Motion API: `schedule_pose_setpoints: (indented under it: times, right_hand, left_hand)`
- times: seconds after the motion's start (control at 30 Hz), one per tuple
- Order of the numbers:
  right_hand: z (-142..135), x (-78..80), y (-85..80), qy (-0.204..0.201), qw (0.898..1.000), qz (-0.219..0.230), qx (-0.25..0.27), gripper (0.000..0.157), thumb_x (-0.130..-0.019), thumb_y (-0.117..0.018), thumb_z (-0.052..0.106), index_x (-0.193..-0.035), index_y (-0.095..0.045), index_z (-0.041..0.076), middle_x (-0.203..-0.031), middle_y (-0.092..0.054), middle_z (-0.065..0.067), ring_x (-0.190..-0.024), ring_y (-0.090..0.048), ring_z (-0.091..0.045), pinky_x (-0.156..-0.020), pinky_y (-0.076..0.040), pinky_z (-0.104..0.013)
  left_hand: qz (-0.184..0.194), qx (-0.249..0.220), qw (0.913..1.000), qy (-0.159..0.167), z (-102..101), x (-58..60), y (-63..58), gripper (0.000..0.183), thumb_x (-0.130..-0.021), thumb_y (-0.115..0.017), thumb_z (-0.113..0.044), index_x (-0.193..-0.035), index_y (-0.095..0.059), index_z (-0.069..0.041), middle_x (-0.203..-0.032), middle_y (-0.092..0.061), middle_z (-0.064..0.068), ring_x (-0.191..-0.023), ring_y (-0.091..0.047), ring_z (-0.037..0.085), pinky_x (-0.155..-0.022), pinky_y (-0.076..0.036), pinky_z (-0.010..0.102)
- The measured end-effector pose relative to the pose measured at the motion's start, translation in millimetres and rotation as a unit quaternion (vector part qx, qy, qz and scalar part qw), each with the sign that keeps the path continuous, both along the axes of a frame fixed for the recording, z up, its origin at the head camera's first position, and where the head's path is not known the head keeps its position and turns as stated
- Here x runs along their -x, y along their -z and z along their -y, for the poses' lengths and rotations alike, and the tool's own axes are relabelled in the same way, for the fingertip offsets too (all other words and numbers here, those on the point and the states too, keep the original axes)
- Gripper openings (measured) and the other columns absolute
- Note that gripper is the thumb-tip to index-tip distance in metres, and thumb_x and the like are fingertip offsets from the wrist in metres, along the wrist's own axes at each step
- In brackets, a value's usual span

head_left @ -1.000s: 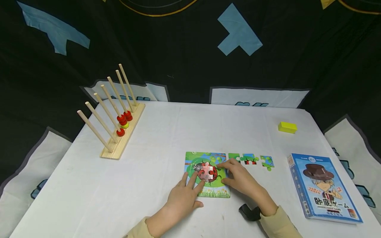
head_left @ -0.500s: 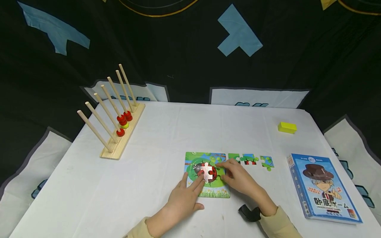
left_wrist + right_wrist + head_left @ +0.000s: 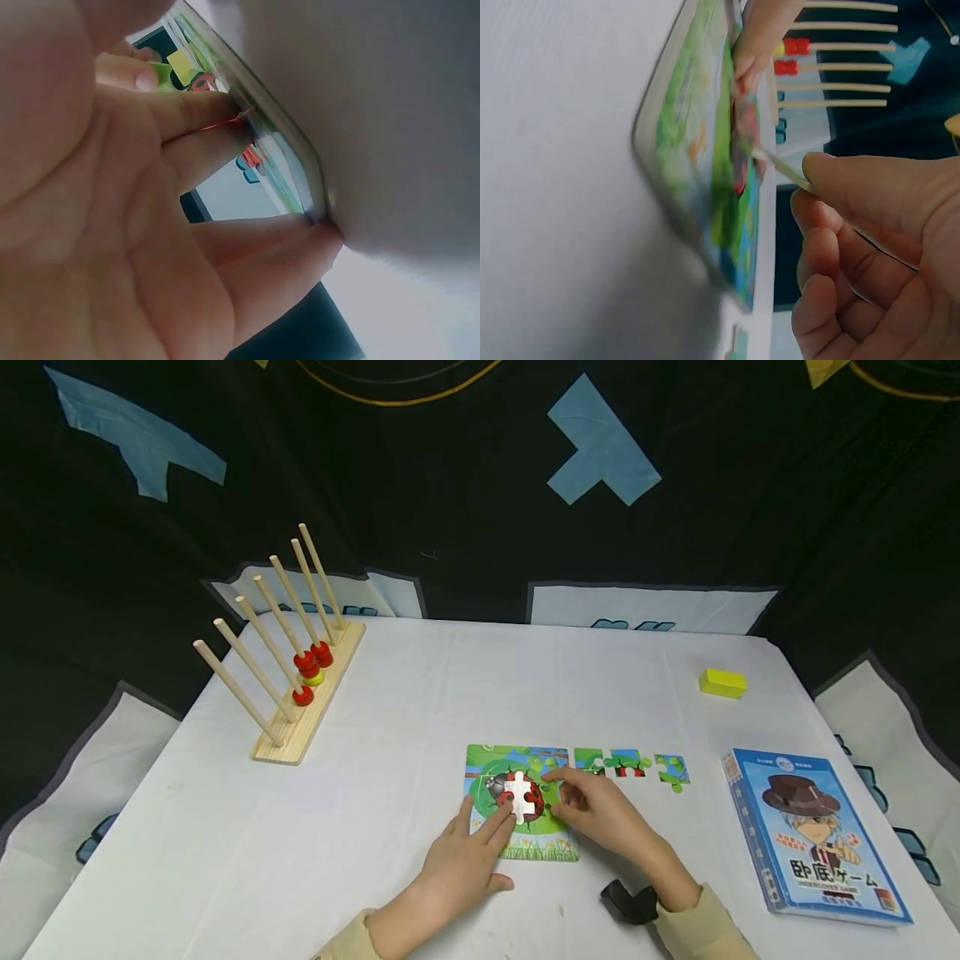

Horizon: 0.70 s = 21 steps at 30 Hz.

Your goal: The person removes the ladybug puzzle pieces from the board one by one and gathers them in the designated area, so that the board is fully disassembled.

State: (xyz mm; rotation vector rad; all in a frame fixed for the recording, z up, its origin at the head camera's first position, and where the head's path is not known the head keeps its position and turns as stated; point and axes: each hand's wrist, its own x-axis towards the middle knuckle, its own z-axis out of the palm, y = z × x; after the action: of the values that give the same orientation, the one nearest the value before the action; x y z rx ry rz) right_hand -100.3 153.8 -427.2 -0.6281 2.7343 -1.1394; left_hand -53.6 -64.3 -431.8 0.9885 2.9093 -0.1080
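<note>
A square, thin puzzle board (image 3: 540, 850) with rounded corners, printed with a red ladybird on green leaves, lies flat near the middle of the smooth white table covering (image 3: 420, 710). A white, knobbed jigsaw-shaped patch shows within the ladybird; whether it is glare or a gap, I cannot tell. The left hand (image 3: 461, 860) has its fingers apart and laid on the board, covering its near left corner. The right hand (image 3: 603, 806) pinches a thin, pale-edged jigsaw piece (image 3: 787, 171) between thumb and forefinger, tilted over the ladybird, and hides part of the board's right edge. Just beyond that hand lie three loose, knobbed jigsaw pieces (image 3: 628, 763) in green, blue and red. A curved black object (image 3: 628, 903) sits at the right wrist. To the far left is a pale wooden stand (image 3: 322, 693) with seven round rods and red and yellow rings; to the far right, a yellow oblong block (image 3: 722, 682); nearer on the right, a glossy blue box (image 3: 825, 827).
</note>
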Motion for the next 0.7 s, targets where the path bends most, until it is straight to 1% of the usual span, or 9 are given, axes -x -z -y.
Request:
schedule_pose_setpoints:
  times: [0.07, 0.13, 0.23, 0.33, 0.5, 0.6, 0.7]
  right_hand:
    - [2.6, -1.9, -2.6, -0.002, 1.000, -0.014, 0.002, 0.032, -0.079, -0.067, 0.004, -0.111, -0.062, 0.005, -0.071, -0.051, 0.009, -0.059, -0.045, -0.005, -0.052, -0.041, -0.022]
    - [4.4, -3.5, -5.3, 0.005, 1.000, -0.031, 0.000, 0.031, -0.079, -0.067, 0.004, -0.110, -0.063, 0.004, -0.072, -0.052, 0.009, -0.060, -0.045, -0.005, -0.053, -0.042, -0.022]
    - [3.4, -4.6, -9.8, 0.035, 0.999, -0.041, -0.002, 0.027, -0.080, -0.067, 0.006, -0.106, -0.065, 0.006, -0.074, -0.054, 0.009, -0.060, -0.045, -0.005, -0.052, -0.041, -0.022]
    - [-4.9, -4.1, -13.3, 0.071, 0.997, -0.033, 0.005, 0.023, -0.081, -0.067, 0.009, -0.104, -0.065, 0.006, -0.075, -0.057, 0.008, -0.059, -0.045, -0.006, -0.050, -0.040, -0.023]
    - [-34.6, -6.0, -16.6, 0.128, 0.992, -0.015, 0.015, 0.020, -0.084, -0.064, 0.013, -0.101, -0.063, 0.003, -0.077, -0.061, 0.002, -0.059, -0.048, -0.010, -0.050, -0.040, -0.025]
    - [-58.6, -11.7, -17.8, 0.163, 0.987, 0.008, 0.007, 0.026, -0.087, -0.061, 0.015, -0.107, -0.059, -0.001, -0.079, -0.062, -0.002, -0.062, -0.052, -0.013, -0.050, -0.040, -0.026]
    - [-82.4, -19.3, -17.9, 0.196, 0.980, 0.040, -0.020, 0.032, -0.090, -0.055, 0.016, -0.113, -0.054, -0.005, -0.080, -0.062, -0.005, -0.064, -0.053, -0.015, -0.051, -0.041, -0.027]
  left_hand:
    - [-0.001, -0.005, 1.0000, 0.000, 0.2, -0.2, 0.5, 0.074, -0.077, -0.052, -0.060, -0.135, -0.044, -0.015, -0.143, -0.034, -0.003, -0.119, -0.037, 0.046, -0.088, -0.044, 0.039]
    - [-0.005, -0.008, 1.0000, 0.000, 0.6, -0.3, 1.3, 0.074, -0.077, -0.052, -0.060, -0.135, -0.044, -0.015, -0.143, -0.033, -0.003, -0.118, -0.038, 0.046, -0.087, -0.044, 0.039]
    - [-0.013, -0.010, 0.9999, 0.002, 1.0, 0.0, 1.9, 0.074, -0.076, -0.052, -0.060, -0.134, -0.045, -0.014, -0.142, -0.034, -0.003, -0.117, -0.039, 0.046, -0.087, -0.044, 0.040]
    - [-0.015, -0.010, 0.9998, 0.005, 1.2, 0.2, 2.1, 0.074, -0.076, -0.052, -0.060, -0.134, -0.045, -0.014, -0.142, -0.035, -0.002, -0.117, -0.039, 0.047, -0.087, -0.044, 0.040]
    - [-0.005, -0.005, 1.0000, 0.005, 0.1, 0.8, 2.3, 0.074, -0.077, -0.051, -0.060, -0.136, -0.043, -0.014, -0.143, -0.033, -0.002, -0.118, -0.037, 0.047, -0.089, -0.043, 0.040]
    - [-0.002, 0.004, 1.0000, 0.003, -0.6, 0.5, 2.8, 0.075, -0.078, -0.050, -0.060, -0.137, -0.041, -0.015, -0.144, -0.032, -0.002, -0.119, -0.036, 0.047, -0.089, -0.042, 0.040]
    - [-0.002, 0.012, 0.9999, 0.000, -1.0, -0.1, 2.6, 0.075, -0.078, -0.049, -0.061, -0.137, -0.040, -0.015, -0.144, -0.031, -0.002, -0.120, -0.035, 0.047, -0.090, -0.042, 0.039]
